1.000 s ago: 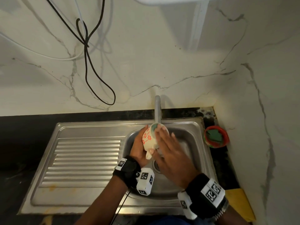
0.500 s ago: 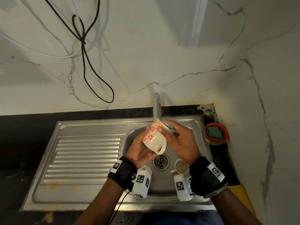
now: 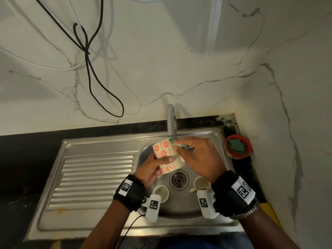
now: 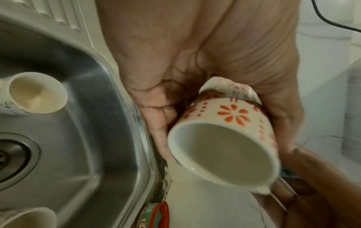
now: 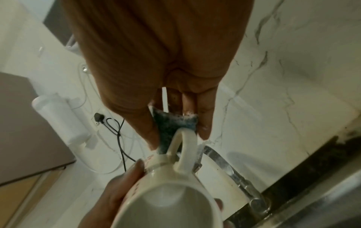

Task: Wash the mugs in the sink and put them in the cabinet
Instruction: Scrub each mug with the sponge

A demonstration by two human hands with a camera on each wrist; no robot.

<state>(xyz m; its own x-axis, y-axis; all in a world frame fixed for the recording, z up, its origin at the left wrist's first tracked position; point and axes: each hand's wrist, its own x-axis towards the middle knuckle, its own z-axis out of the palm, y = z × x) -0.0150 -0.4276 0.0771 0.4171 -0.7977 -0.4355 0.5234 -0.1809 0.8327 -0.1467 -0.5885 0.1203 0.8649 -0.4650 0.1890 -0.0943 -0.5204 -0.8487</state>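
A cream mug with red flowers (image 3: 166, 155) is held tilted over the sink basin (image 3: 183, 205), its mouth toward me. My left hand (image 3: 152, 168) grips its body (image 4: 230, 137). My right hand (image 3: 197, 157) pinches a green scrub pad (image 3: 175, 141) against the mug's far end, beside the handle (image 5: 183, 148); in the right wrist view the pad (image 5: 171, 125) sits between thumb and fingers. Two more cream mugs (image 3: 161, 193) (image 3: 201, 184) stand upright in the basin on either side of the drain (image 3: 178, 179).
The tap (image 3: 170, 121) rises just behind the held mug. A red dish with a green pad (image 3: 237, 146) sits on the counter to the right. The ribbed drainboard (image 3: 93, 180) lies to the left. Black and white cables (image 3: 89, 56) hang on the marble wall.
The mug turned in my left hand from upright-ish to lying tilted; my right hand shifted from covering the mug to scrubbing its far end. Both basin mugs now show.
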